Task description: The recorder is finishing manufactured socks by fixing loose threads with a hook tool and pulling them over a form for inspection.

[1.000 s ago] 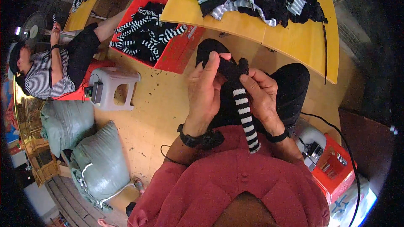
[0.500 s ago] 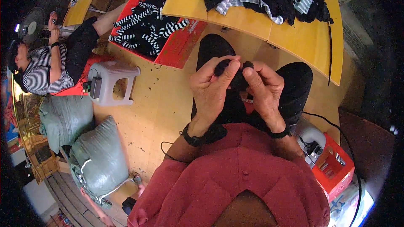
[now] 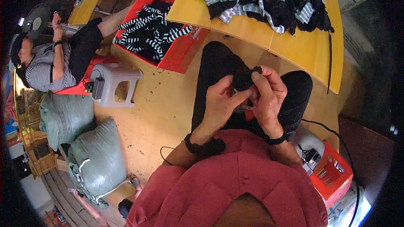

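Currently both hands meet over the lap on a small black sock bundle [image 3: 244,80], which looks rolled up tight, so this piece seems nearly finished. Left hand [image 3: 221,103] has fingers curled closed on the bundle's lower side; right hand [image 3: 267,96] pinches its top, thumb and fingers clamped together on it. Many striped socks remain heaped on the yellow table [image 3: 252,29] and in the red crate [image 3: 181,50], so most of the work looks undone.
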Available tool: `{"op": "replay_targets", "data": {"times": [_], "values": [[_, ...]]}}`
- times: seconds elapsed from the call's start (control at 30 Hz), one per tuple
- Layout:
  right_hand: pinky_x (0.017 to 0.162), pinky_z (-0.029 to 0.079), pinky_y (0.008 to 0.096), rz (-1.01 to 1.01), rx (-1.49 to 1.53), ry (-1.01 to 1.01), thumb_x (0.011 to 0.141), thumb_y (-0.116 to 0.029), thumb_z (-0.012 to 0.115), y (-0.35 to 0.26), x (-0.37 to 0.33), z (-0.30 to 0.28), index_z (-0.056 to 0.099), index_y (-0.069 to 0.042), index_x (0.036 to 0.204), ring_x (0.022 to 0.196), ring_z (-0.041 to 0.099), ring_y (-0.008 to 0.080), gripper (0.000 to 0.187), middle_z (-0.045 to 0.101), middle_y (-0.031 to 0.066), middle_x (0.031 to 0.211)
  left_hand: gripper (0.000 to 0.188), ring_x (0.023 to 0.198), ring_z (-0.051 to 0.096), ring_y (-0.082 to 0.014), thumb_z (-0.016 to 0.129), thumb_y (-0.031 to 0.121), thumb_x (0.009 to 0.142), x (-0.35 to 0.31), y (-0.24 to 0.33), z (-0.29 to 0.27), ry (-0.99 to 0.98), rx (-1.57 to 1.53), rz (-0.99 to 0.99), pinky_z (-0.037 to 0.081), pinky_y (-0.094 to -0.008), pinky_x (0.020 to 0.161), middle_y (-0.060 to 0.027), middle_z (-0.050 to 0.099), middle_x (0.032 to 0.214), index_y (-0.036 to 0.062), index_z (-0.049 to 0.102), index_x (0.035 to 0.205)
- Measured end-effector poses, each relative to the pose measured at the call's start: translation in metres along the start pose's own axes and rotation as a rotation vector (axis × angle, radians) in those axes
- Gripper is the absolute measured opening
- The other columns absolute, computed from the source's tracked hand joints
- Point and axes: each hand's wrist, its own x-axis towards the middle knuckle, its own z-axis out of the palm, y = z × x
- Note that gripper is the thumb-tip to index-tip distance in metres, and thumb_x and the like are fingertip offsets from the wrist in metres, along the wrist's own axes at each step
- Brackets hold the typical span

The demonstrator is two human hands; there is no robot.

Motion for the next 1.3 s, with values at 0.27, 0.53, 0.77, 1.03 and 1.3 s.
{"op": "replay_targets", "data": {"times": [0.27, 0.53, 0.77, 1.03, 1.3], "values": [[0.047, 0.035, 0.0191, -0.020, -0.121, -0.057, 0.086, -0.009, 0.056, -0.012, 0.042, -0.007, 0.062, -0.002, 0.085, 0.053, 0.043, 0.0040, 0.010, 0.053, -0.0037, 0.065, 0.020, 0.054, 0.047, -0.0040, 0.056, 0.013, 0.088, -0.020, 0.027, -0.032, 0.018, 0.099, -0.101, 0.036, -0.0167, 0.046, -0.0006, 0.057, 0.069, 0.0017, 0.059, 0.104], [0.081, 0.042, 0.0417, -0.998, -1.175, -0.084, 0.077, -0.012, 0.060, -0.017, 0.116, 0.000, 0.065, -0.006, 0.091, 0.095, 0.052, 0.0339, 0.016, 0.059, 0.0137, 0.105, 0.012, 0.044, 0.043, -0.0061, 0.056, 0.012, 0.087, 0.042, 0.093, -0.120, 0.482, 0.075, 0.317, 0.030, -0.0187, 0.039, -0.0025, 0.056, 0.067, 0.0011, 0.059, 0.090], [0.080, 0.043, 0.0431, -1.026, -1.504, -0.051, 0.075, -0.016, 0.061, -0.023, 0.129, -0.008, 0.064, -0.005, 0.090, 0.096, 0.054, 0.0290, 0.018, 0.060, 0.0113, 0.104, 0.022, 0.067, 0.061, -0.0172, 0.058, 0.012, 0.085, 0.121, 0.123, -0.205, 0.500, 0.069, 0.264, 0.048, -0.0250, 0.057, -0.0099, 0.062, 0.087, -0.0011, 0.055, 0.103], [0.074, 0.046, 0.0283, -0.803, -0.869, 0.042, 0.080, -0.007, 0.062, -0.057, 0.099, -0.005, 0.063, -0.001, 0.098, 0.085, 0.059, 0.0174, 0.019, 0.063, 0.0076, 0.092, 0.031, 0.089, 0.061, -0.0223, 0.061, 0.018, 0.083, 0.121, 0.130, -0.210, 0.525, 0.068, 0.399, 0.049, -0.0339, 0.077, -0.0112, 0.061, 0.101, 0.0009, 0.055, 0.108], [0.055, 0.043, 0.0186, -0.137, -0.321, -0.172, 0.084, 0.000, 0.054, -0.049, 0.024, 0.007, 0.059, -0.003, 0.101, 0.068, 0.057, 0.0081, 0.019, 0.061, 0.0031, 0.081, 0.018, 0.074, 0.061, -0.0162, 0.057, 0.011, 0.086, 0.034, 0.076, -0.085, 0.132, 0.015, 0.263, 0.050, -0.0269, 0.068, -0.0093, 0.064, 0.087, -0.0012, 0.061, 0.098]]}}
